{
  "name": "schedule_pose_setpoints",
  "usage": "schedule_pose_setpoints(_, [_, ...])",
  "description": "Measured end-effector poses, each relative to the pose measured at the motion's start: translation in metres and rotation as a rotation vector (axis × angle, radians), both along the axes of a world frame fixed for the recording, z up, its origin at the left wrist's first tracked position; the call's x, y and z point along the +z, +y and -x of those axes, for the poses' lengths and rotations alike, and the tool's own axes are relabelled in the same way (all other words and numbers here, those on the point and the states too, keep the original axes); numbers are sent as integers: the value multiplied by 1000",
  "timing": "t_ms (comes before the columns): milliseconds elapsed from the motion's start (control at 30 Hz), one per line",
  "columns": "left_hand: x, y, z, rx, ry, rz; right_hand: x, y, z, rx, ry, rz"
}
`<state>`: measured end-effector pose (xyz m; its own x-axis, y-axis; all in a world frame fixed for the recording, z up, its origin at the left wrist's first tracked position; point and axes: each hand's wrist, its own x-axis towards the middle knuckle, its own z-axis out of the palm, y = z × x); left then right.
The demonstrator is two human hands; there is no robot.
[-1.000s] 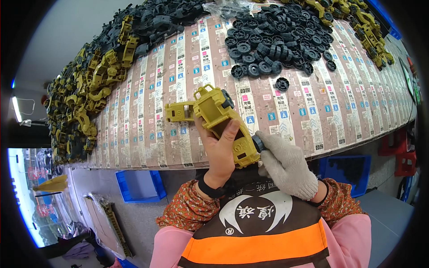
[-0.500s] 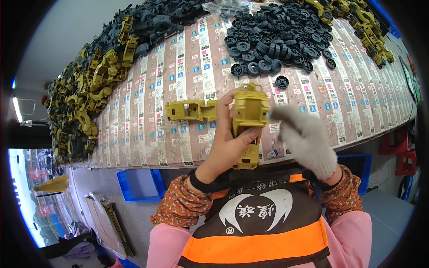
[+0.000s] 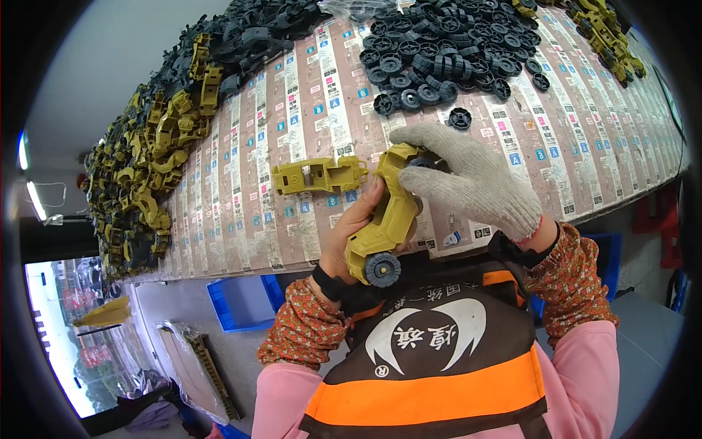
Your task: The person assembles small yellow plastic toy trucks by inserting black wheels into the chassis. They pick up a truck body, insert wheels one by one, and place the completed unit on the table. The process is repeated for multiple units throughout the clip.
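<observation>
My bare left hand (image 3: 346, 233) is closed around a yellow plastic toy truck body (image 3: 395, 208), held tilted above the front of the table. At its lower end sits a dark toy wheel (image 3: 382, 269). My right hand (image 3: 479, 179), in a pale knitted glove, reaches round the upper end with thumb and fingers on either side of another dark toy wheel (image 3: 420, 163), which is partly hidden. Whether that wheel is fixed to the body I cannot tell. A second yellow truck body (image 3: 322, 175) lies on the table, left of the held one.
A heap of dark wheels (image 3: 453, 55) lies at the far middle, with one loose wheel (image 3: 459, 118) nearer. Yellow and dark toy parts (image 3: 139, 175) pile up along the left, and yellow ones (image 3: 603, 40) at far right. A blue bin (image 3: 241, 304) stands below the table's front edge.
The truck body has turned and tilted, bringing a wheel at its lower end into view. My right hand has moved left and up onto the body's upper end.
</observation>
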<state>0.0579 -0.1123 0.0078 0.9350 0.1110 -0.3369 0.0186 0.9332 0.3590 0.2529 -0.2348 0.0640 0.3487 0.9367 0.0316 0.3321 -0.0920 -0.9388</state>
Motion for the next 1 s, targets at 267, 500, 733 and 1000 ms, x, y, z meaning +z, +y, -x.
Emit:
schedule_pose_setpoints(267, [-23, -4, -3, 12, -132, 126, -8, 14, -6, 50, -164, -16])
schedule_pose_setpoints(500, [-12, 5, -1, -94, 239, -169, 4, 10, -17, 191, 249, 244])
schedule_pose_setpoints(733, [-10, 14, 6, -36, -309, 110, -10, -25, -25, -118, 376, 231])
schedule_pose_setpoints(1000, [2, 1, -9, 130, 50, -515, -8, -44, -5, 75, 130, 321])
